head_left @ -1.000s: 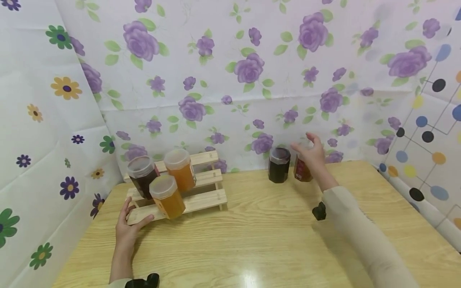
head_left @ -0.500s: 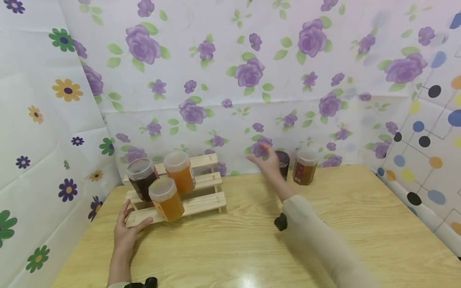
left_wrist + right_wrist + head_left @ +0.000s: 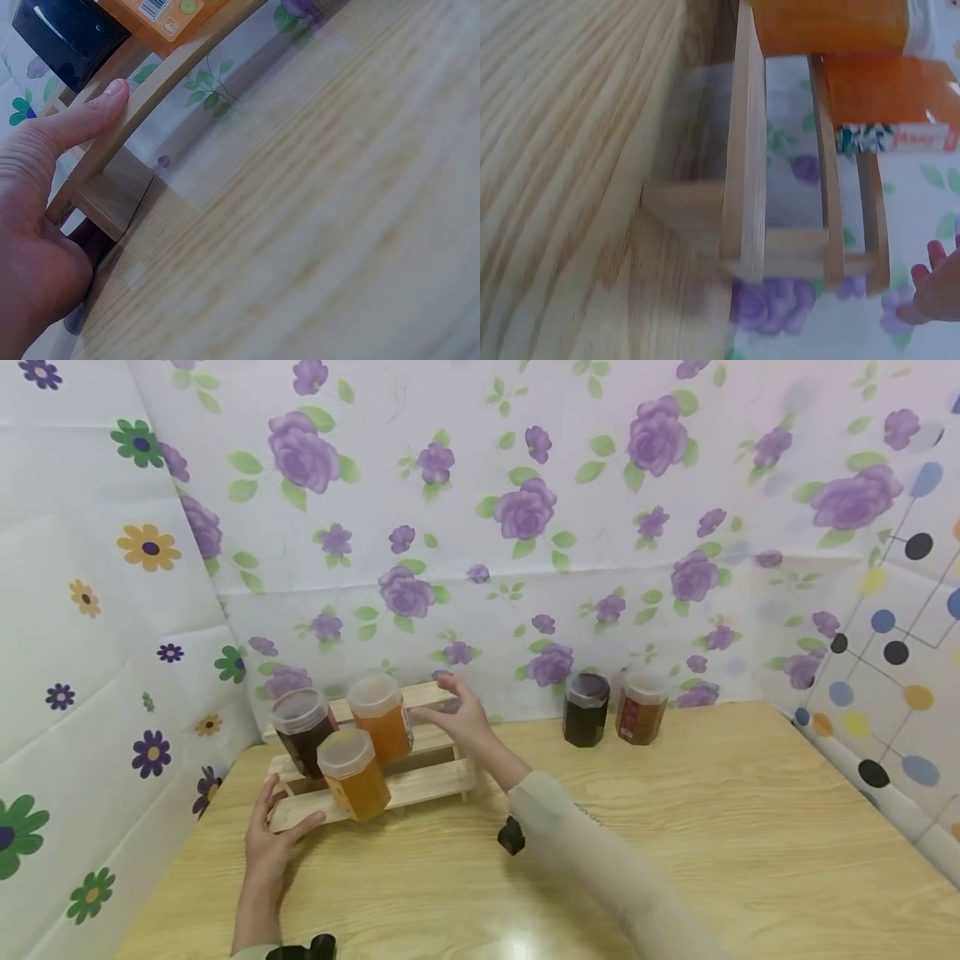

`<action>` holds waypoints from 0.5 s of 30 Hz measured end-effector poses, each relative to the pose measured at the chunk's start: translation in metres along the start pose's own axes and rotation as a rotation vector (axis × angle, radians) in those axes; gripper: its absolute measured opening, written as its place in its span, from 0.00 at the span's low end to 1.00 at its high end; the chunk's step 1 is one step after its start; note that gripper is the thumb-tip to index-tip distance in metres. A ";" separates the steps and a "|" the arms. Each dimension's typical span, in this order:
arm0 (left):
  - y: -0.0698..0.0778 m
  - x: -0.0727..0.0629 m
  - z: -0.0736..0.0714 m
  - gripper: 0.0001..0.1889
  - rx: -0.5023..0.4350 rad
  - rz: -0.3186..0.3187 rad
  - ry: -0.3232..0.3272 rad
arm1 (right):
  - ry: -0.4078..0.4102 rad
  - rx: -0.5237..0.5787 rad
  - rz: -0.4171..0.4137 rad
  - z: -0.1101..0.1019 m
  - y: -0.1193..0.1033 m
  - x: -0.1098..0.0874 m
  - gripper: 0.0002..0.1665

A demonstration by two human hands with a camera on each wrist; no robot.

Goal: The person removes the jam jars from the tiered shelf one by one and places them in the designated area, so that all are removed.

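A stepped wooden rack (image 3: 435, 781) stands at the table's left, bearing three lidded jars: a dark jar (image 3: 306, 739), an orange jar (image 3: 384, 727) and an amber jar (image 3: 356, 785) on the lowest step. My left hand (image 3: 270, 839) grips the rack's left front end; in the left wrist view the thumb (image 3: 94, 112) lies along the step's board. My right hand (image 3: 467, 718) hovers at the rack's right end, fingers spread and holding nothing. In the right wrist view its fingertips (image 3: 922, 277) show apart from the step ends.
On the right, against the flowered backdrop, a black jar (image 3: 586, 714) and a reddish-brown jar (image 3: 641, 714) stand side by side on the wood-grain table (image 3: 675, 793). A flowered sheet (image 3: 127, 693) hangs at the left, a dotted one (image 3: 900, 693) at the right.
My right hand has swept left from the reddish-brown jar, past the black jar, to the rack's right end, carrying nothing. My left hand has kept its hold on the rack.
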State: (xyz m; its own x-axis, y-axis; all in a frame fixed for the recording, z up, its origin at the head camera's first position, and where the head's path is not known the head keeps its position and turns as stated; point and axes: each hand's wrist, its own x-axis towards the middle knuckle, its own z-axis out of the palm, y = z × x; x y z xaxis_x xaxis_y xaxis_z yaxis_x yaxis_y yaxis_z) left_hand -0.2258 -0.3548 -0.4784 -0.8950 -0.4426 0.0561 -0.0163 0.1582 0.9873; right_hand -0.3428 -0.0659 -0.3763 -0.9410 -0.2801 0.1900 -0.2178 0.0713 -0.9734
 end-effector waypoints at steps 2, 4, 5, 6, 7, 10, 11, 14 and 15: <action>0.001 0.000 0.001 0.52 0.000 0.003 0.000 | -0.047 -0.016 -0.003 0.011 -0.002 0.001 0.45; 0.001 0.000 0.002 0.52 0.001 0.004 0.002 | -0.071 -0.027 -0.005 0.022 0.001 0.005 0.46; 0.001 0.000 0.001 0.52 0.001 0.001 0.000 | -0.076 -0.029 -0.004 0.027 -0.001 0.005 0.47; 0.001 0.000 0.001 0.52 0.000 -0.002 -0.001 | -0.081 -0.027 -0.003 0.032 -0.001 0.006 0.46; 0.001 0.000 0.001 0.52 0.001 -0.009 0.002 | -0.084 -0.025 0.001 0.037 -0.003 0.006 0.47; -0.001 0.000 0.001 0.52 -0.004 -0.009 0.001 | -0.089 -0.014 0.012 0.051 -0.008 0.009 0.51; -0.001 0.000 0.001 0.52 -0.007 -0.007 0.002 | -0.090 -0.014 0.014 0.054 -0.009 0.010 0.52; -0.001 0.001 0.001 0.52 -0.016 0.001 0.005 | -0.085 -0.016 0.021 0.062 -0.013 0.012 0.55; -0.002 0.000 0.002 0.51 -0.019 0.002 0.005 | -0.080 -0.014 0.021 0.064 -0.013 0.013 0.55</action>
State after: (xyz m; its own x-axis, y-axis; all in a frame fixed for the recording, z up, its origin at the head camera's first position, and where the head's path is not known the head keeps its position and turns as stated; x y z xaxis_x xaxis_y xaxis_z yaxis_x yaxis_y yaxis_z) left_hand -0.2268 -0.3537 -0.4801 -0.8926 -0.4471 0.0584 -0.0065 0.1424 0.9898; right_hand -0.3359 -0.1317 -0.3695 -0.9216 -0.3542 0.1586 -0.2029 0.0915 -0.9749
